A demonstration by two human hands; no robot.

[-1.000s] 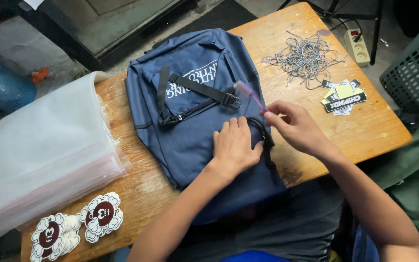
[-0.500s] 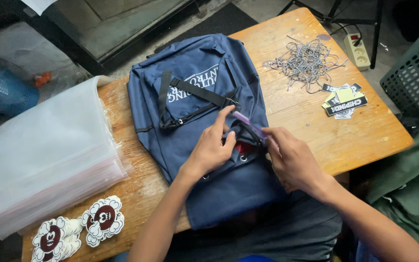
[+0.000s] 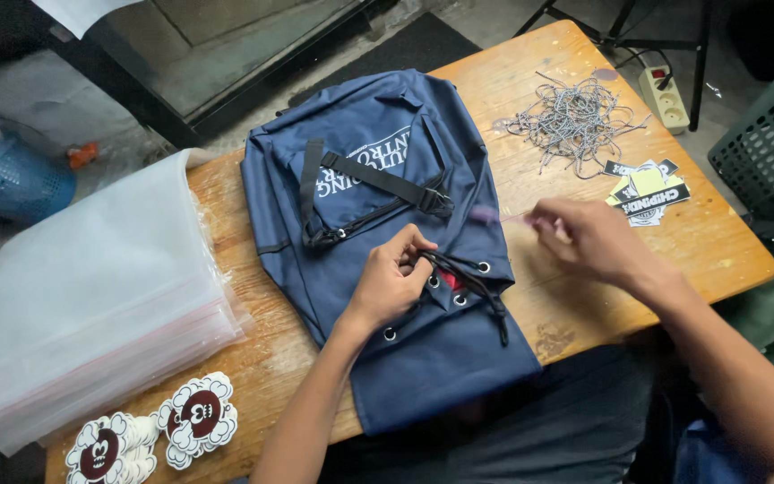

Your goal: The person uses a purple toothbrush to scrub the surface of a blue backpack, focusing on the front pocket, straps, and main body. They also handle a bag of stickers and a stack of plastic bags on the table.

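Nearest to us, at the tabletop's [image 3: 584,309] front edge, our two forearms come up from the bottom of the view. Beside the left forearm, two round cartoon stickers [image 3: 154,435] lie on the wood at the lower left corner, the nearer one cut off by the frame. Our left hand [image 3: 391,282] rests on a navy blue backpack [image 3: 378,233] that lies flat across the middle of the tabletop; its lower end hangs over the front edge. The fingers [image 3: 418,251] of this hand are curled shut, pinching a black drawstring [image 3: 472,287] that runs through metal eyelets. Our right hand [image 3: 589,242] sits just to the right of the bag over bare wood, its fingers closed on a thin purple tool [image 3: 490,215]; motion blur makes the tool hard to make out. Open wood lies in front of and behind this hand.

To the left, a thick stack of clear plastic bags [image 3: 91,305] overhangs the tabletop's left edge. Farther off on the right, a small pile of printed tags [image 3: 642,190] lies near a tangle of grey strings [image 3: 575,121]. A white power strip [image 3: 665,99] sits at the far right edge. Beyond the tabletop, a blue basket [image 3: 11,175] stands on the floor at left, and a dark crate [image 3: 772,148] is cut off at right.
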